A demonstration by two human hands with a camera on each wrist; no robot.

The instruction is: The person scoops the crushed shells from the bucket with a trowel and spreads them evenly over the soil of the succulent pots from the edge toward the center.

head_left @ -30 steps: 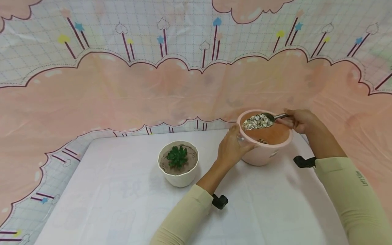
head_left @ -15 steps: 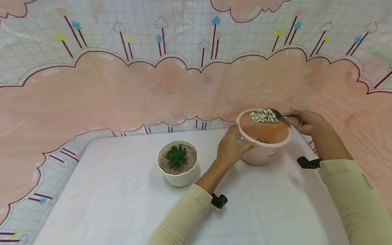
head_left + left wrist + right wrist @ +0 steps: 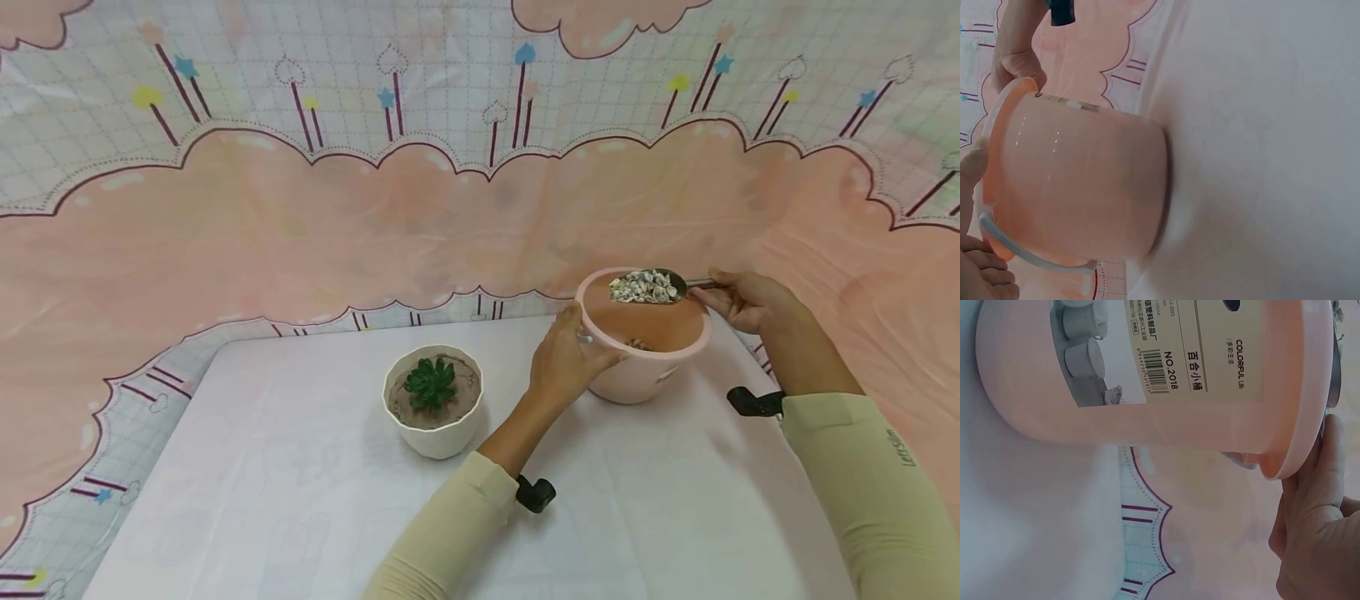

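Observation:
A pink plastic bucket (image 3: 624, 385) stands upright on the white table. My left hand (image 3: 562, 360) grips the near left side of its rim, thumb along the front. In the left wrist view, the bucket's pale carrying handle (image 3: 1029, 256) hangs beside that hand. With my right hand (image 3: 750, 302) I pinch the handle of a metal scoop (image 3: 681, 286) above the bucket's right rim. Whitish-grey flakes (image 3: 642, 287) heap up in the scoop, and a few similar bits (image 3: 639, 344) show inside the bucket. The right wrist view shows a printed label (image 3: 1210, 356) on the bucket wall.
A white pot (image 3: 435, 440) holding a green succulent (image 3: 431, 384) stands left of the bucket, close to my left forearm. Behind the white table (image 3: 300, 483) hangs a pink printed cloth (image 3: 420, 225), near the bucket's far side.
My right hand has drawn the loaded scoop a little to the right, from inside the bucket's mouth toward its rim. The left hand keeps its grip on the rim.

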